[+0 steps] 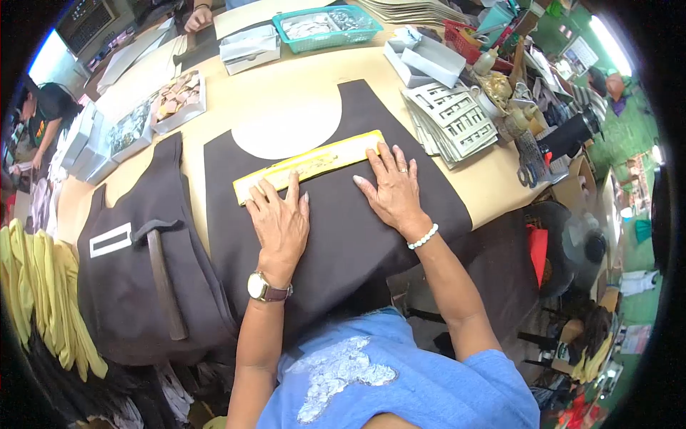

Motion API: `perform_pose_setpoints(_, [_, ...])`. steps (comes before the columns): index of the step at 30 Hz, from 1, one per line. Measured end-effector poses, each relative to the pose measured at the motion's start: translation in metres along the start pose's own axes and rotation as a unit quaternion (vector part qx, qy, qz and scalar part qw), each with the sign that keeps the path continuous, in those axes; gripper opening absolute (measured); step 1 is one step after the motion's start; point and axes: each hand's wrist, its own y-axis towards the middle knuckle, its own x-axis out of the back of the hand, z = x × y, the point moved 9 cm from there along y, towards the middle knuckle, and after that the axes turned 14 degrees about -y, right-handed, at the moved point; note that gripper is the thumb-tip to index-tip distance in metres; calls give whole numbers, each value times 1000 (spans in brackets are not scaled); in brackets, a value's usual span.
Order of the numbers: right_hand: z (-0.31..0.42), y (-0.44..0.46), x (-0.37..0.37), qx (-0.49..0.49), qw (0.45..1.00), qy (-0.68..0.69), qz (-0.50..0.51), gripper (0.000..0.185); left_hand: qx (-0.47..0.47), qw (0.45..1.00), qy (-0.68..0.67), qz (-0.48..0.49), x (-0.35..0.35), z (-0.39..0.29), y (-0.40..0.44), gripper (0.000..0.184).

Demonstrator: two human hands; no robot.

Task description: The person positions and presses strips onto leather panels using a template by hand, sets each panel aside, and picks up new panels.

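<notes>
A dark fabric panel [321, 250] with a curved neck cutout lies on the table before me. Across it, slightly slanted, rests a long pale strip with yellow edges [321, 161], perhaps a template. My left hand [277, 222] lies with fingers spread, its fingertips on the strip's lower left part. Near the strip's right end, my right hand [393, 187] is open too, fingers touching the strip and palm over the fabric. To the left, a hammer [163, 279] and a white rectangular frame [110, 240] lie on a stack of similar dark panels [132, 307].
Cut-out card templates [457, 121] are piled at the right, near scissors [527, 176]. Farther back stand a teal basket [329, 44] of small pieces and open boxes [250, 51]. Yellow cloth [43, 293] hangs at left. Another person's hand [199, 19] is across the table.
</notes>
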Motion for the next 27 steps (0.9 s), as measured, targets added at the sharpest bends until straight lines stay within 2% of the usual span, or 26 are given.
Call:
perform_pose_setpoints(1, [0, 0, 1, -2, 1000, 4, 4, 59, -19, 1000, 9, -21, 2, -2, 0, 44])
perform_pose_setpoints(4, [-1, 0, -1, 10, 1000, 10, 5, 59, -2, 1000, 1, 23, 1, -1, 5, 41])
perform_pose_setpoints(5, [-1, 0, 8, 21, 999, 3, -26, 55, -24, 999, 29, 5, 5, -4, 6, 39])
perform_pose_setpoints(8, [-37, 18, 27, 14, 983, 128, -127, 47, 11, 997, -7, 80, 2, 4, 14, 36])
perform_pose_setpoints(9, [-54, 24, 42, -3, 976, 109, -187, 36, -7, 997, -8, 72, 8, 1, 17, 33])
perform_pose_setpoints(11, [-88, 35, 58, -55, 971, 41, -228, 21, -13, 995, -36, 90, 6, 6, 23, 32])
perform_pose_setpoints(14, [-132, 48, 65, -151, 967, -19, -204, 17, -13, 993, -56, 99, 13, 6, 30, 26])
perform_pose_setpoints(16, [-145, 57, 61, -199, 964, -3, -173, 20, 9, 992, -65, 108, 11, 12, 34, 25])
perform_pose_setpoints(19, [-148, 64, 56, -248, 959, -22, -138, 29, 18, 995, -68, 72, 13, 19, 37, 24])
perform_pose_setpoints(23, [-153, 70, 36, -282, 953, -45, -103, 41, 10, 997, -56, 53, 16, 20, 38, 24])
perform_pose_setpoints(27, [-155, 65, 35, -294, 948, -40, -118, 43, 12, 998, -48, 42, 13, 19, 40, 24])
